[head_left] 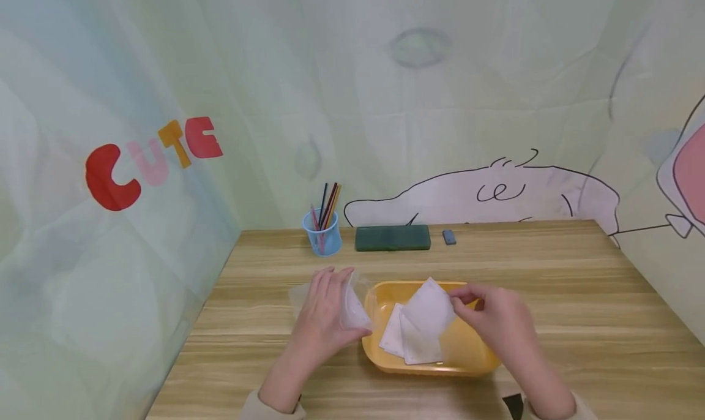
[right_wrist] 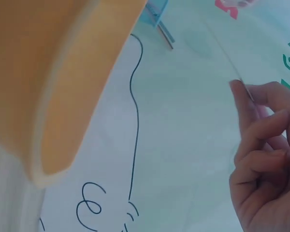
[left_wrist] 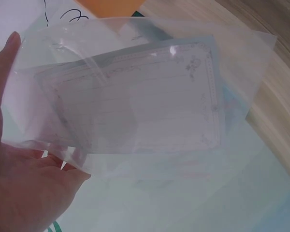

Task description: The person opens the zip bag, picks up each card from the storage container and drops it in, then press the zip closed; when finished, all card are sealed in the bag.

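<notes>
A: Room?
B: We log wood-grain surface (head_left: 584, 297), printed backdrop (head_left: 275, 101) behind tray (head_left: 468, 349).
A: Card (head_left: 426, 307)?
B: Above tray, corner to far rim, long axis unclear; right hand (head_left: 498, 316) pinches it, left hand (head_left: 324, 313) half-curls around pouch (head_left: 354, 310).

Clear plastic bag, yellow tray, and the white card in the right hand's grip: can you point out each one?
Clear plastic bag (left_wrist: 145, 104): left wrist view, middle of its film.
Yellow tray (head_left: 468, 349): head view, bare part of its inside.
Held white card (head_left: 429, 308): head view, middle of its face.
</notes>
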A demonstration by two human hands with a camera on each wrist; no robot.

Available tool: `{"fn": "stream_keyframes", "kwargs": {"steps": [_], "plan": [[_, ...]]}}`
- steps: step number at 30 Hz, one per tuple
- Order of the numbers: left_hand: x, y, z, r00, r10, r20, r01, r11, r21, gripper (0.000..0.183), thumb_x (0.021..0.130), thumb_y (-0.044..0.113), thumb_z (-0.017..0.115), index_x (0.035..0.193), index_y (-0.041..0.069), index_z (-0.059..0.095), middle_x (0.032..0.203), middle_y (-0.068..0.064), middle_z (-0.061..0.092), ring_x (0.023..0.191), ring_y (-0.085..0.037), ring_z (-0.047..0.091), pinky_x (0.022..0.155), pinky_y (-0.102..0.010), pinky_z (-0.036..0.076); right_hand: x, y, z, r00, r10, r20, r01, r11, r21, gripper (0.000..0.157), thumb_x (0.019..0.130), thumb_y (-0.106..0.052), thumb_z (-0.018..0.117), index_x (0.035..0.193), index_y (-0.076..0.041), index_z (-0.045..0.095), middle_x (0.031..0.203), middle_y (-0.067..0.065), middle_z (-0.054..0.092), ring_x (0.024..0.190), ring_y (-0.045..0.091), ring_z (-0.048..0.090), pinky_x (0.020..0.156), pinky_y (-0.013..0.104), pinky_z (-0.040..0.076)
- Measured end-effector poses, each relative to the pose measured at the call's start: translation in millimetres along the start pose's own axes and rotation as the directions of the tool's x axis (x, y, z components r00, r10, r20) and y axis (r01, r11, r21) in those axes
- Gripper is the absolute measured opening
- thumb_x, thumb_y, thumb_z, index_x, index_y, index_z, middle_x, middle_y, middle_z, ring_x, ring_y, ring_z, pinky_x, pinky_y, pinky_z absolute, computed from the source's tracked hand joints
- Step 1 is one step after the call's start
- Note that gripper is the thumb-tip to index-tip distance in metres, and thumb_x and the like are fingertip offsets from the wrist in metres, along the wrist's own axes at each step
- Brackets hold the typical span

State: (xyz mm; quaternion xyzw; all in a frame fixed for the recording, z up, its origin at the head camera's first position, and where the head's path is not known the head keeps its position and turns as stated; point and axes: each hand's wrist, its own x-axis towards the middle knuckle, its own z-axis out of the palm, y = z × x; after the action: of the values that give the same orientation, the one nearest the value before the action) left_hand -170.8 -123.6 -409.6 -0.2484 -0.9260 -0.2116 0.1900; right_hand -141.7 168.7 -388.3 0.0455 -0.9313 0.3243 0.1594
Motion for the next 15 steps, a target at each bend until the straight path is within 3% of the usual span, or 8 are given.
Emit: {"fn": "stream_keyframes", "kwargs": {"steps": [5, 9, 15], "plan": [[1.2, 0.9, -1.1, 1.000, 0.009, -0.007, -0.009, 1.000, 0.010, 0.109, 0.051, 0.044, 0.092, 0.138, 0.005, 0.040, 0.128, -0.014, 0.048, 0.124, -0.029, 0.036, 0.107, -0.040, 0.032, -1, -11, -0.7, 0.992, 0.015, -0.126, 0.014, 0.974, 0.224, 0.009, 0.078, -0.009, 0.078, 0.082, -0.017, 0.077, 0.067, -0.011, 0.065, 0.052, 0.010, 0.052, 0.042, 0.022, 0.042], [1.3, 1.9, -0.9, 1.000, 0.014, -0.022, -0.014, 1.000, 0.005, 0.108, 0.051, 0.043, 0.093, 0.137, 0.005, 0.041, 0.127, -0.014, 0.049, 0.123, -0.029, 0.036, 0.106, -0.041, 0.034, 0, -18, 2.0, 0.983, 0.072, -0.171, 0.008, 0.905, 0.426, 0.008, 0.078, -0.006, 0.078, 0.082, -0.013, 0.077, 0.069, -0.006, 0.067, 0.048, 0.014, 0.051, 0.040, 0.021, 0.041], [1.6, 3.3, -0.4, 1.000, 0.001, -0.014, -0.002, 1.000, -0.020, 0.108, 0.051, 0.040, 0.094, 0.138, 0.005, 0.041, 0.128, -0.014, 0.048, 0.124, -0.029, 0.035, 0.107, -0.041, 0.032, -2, -28, 12.8, 0.979, 0.147, -0.143, -0.033, 0.803, 0.595, 0.006, 0.080, -0.006, 0.078, 0.083, -0.011, 0.077, 0.071, 0.001, 0.068, 0.046, 0.016, 0.052, 0.039, 0.024, 0.045]]}}
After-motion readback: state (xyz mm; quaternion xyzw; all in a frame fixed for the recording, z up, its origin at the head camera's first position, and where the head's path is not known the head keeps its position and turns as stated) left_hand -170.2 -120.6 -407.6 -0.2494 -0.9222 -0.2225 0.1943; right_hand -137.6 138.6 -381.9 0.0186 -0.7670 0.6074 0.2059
